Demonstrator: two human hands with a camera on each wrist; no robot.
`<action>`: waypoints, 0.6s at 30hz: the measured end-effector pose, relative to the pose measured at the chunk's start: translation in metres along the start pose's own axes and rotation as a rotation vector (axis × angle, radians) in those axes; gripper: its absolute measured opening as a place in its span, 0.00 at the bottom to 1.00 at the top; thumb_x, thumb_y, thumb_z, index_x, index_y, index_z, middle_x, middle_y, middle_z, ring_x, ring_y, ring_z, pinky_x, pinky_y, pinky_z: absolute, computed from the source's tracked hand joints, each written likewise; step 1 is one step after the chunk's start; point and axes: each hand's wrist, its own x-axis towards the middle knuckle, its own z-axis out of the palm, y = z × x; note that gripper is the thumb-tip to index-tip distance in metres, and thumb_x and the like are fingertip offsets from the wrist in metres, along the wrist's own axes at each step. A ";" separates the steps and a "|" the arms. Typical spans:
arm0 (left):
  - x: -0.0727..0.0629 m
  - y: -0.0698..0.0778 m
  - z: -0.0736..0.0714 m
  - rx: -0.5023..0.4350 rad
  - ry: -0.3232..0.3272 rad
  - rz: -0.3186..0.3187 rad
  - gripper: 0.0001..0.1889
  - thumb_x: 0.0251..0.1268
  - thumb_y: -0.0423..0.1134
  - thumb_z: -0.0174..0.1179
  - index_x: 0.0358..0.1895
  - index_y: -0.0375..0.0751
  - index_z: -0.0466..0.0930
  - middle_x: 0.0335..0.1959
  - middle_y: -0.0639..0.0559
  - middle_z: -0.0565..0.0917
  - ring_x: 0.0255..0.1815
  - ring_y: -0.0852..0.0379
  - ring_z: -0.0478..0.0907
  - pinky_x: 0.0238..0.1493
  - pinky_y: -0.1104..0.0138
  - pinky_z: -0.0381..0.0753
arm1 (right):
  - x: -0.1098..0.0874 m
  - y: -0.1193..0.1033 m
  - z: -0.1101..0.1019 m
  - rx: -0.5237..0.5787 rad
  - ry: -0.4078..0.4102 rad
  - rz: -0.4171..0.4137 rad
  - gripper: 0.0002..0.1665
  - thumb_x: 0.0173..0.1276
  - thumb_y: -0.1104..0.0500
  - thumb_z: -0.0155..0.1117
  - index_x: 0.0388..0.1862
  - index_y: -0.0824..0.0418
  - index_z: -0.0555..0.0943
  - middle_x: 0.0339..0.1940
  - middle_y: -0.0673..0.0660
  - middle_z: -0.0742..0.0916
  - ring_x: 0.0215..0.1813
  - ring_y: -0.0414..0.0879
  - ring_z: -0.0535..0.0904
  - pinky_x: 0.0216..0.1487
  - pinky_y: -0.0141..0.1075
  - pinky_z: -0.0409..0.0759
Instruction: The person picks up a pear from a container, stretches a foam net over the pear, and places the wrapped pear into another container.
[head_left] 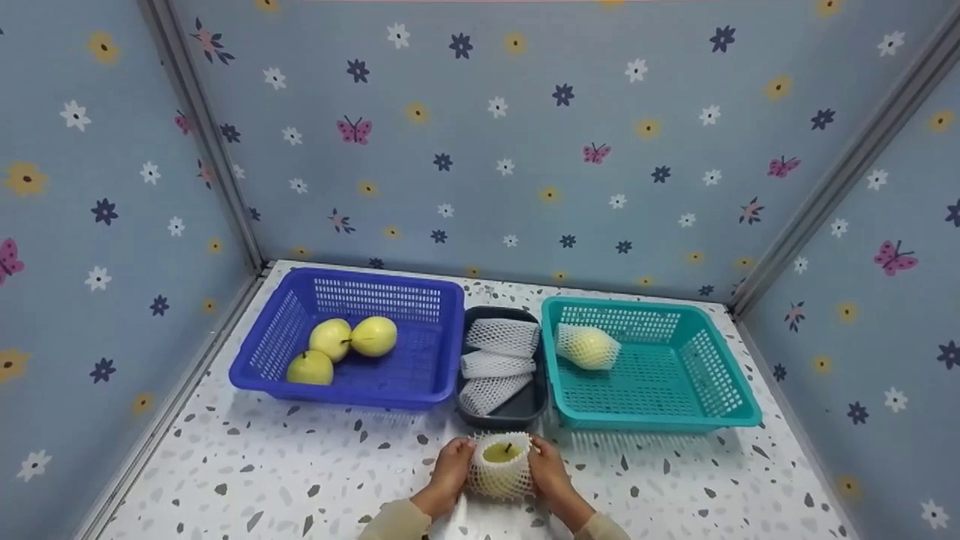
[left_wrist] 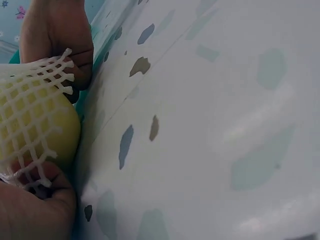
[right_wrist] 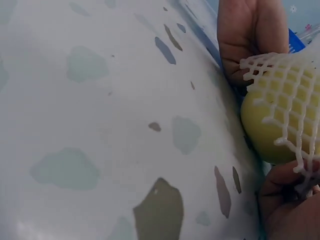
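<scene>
A yellow pear (head_left: 499,452) stands stem-up at the front of the table, wrapped around its sides by a white foam net (head_left: 501,484). My left hand (head_left: 451,471) pinches the net's edge on the left. On the opposite side, my right hand (head_left: 551,476) pinches it too. In the left wrist view, net strands (left_wrist: 30,120) stretch over the pear, whose lower end (left_wrist: 70,130) is bare near the tabletop. The right wrist view shows the thumb and fingers of the right hand (right_wrist: 292,200) curled at the net's fringe.
A blue basket (head_left: 420,397) on the left holds three bare pears (head_left: 373,336). Between the baskets, a dark tray (head_left: 517,411) contains several foam nets (head_left: 496,366). The teal basket (head_left: 660,421) at right has one netted pear (head_left: 591,349). Flower-patterned panels (head_left: 480,135) enclose the speckled table (head_left: 300,465).
</scene>
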 end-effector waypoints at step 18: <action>0.005 -0.008 0.004 0.522 0.117 0.524 0.12 0.72 0.29 0.45 0.26 0.41 0.61 0.17 0.50 0.67 0.21 0.46 0.73 0.22 0.58 0.69 | -0.003 -0.002 0.000 -0.232 -0.043 -0.154 0.08 0.75 0.64 0.44 0.42 0.66 0.72 0.28 0.53 0.77 0.28 0.42 0.71 0.31 0.37 0.71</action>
